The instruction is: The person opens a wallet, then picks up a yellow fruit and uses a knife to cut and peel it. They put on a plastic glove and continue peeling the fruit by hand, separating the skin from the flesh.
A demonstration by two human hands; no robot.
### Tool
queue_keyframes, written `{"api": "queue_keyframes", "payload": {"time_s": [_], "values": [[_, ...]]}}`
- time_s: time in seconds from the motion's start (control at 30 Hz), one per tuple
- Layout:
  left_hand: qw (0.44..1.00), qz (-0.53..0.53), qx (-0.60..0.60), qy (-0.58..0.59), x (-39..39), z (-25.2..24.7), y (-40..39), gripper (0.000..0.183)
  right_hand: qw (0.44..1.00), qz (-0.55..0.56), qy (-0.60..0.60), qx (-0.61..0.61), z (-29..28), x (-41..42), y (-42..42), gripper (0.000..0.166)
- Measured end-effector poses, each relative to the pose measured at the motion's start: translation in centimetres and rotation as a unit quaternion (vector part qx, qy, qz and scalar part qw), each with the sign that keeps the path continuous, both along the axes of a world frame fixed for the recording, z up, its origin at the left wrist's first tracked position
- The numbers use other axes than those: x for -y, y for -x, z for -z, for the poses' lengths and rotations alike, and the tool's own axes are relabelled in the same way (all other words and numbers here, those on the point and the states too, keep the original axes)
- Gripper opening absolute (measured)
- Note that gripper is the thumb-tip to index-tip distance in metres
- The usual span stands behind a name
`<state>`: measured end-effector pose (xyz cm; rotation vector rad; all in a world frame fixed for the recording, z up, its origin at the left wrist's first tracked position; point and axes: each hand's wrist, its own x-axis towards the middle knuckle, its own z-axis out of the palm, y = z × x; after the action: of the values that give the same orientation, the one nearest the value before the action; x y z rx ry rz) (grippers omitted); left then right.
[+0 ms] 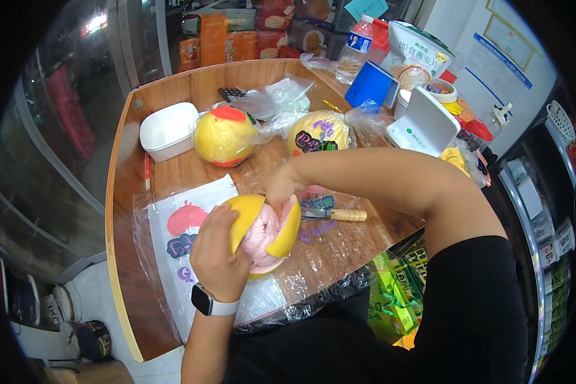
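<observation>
A partly opened pomelo (pixel 263 237) rests above the paper and plastic wrap, its yellow rind (pixel 246 213) split into flaps around a pale pink, pith-covered inside. My left hand (pixel 216 249), with a watch on the wrist, grips the fruit's left side. From the far side, my right hand (pixel 281 185) has its fingers in the gap between the pink inside and the right rind flap (pixel 288 233); their tips are partly hidden and blurred. Just right of the fruit lies a metal-bladed tool with a wooden handle (pixel 348 215); part of its blade is hidden.
Two wrapped pomelos (pixel 225 137) stand farther back, beside a white plastic tub (pixel 168 129). Printed white paper (pixel 173 273) and clear plastic film cover part of the wooden desk (pixel 336 259). A raised wooden edge (pixel 120 230) bounds the left. A water bottle (pixel 355 50) and white payment device (pixel 425 122) stand at back right.
</observation>
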<state>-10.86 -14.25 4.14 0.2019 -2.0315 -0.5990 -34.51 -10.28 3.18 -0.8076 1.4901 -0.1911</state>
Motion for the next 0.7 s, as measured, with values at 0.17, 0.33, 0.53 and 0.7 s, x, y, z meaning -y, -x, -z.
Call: {"api": "queue_keyframes", "payload": {"time_s": [0.17, 0.33, 0.53, 0.7], "values": [[0.998, -0.014, -0.009, -0.055, 0.4, 0.6, 0.1, 0.040, 0.997, -0.022, 0.040, -0.060, -2.5, -1.0, -1.9, 0.052], [0.983, -0.008, -0.056, -0.175, 1.3, 1.0, 0.0, 0.040, 0.977, -0.031, 0.078, -0.195, -4.2, -1.4, -3.3, 0.042], [0.933, 0.050, -0.155, -0.319, 2.7, 2.4, 0.1, 0.040, 0.950, -0.020, 0.228, -0.213, -1.2, -2.1, -3.1, 0.035], [0.920, 0.068, -0.182, -0.342, 3.5, 2.8, -0.4, 0.041, 0.970, 0.197, 0.121, 0.074, -2.3, -3.7, -5.5, 0.035]]}}
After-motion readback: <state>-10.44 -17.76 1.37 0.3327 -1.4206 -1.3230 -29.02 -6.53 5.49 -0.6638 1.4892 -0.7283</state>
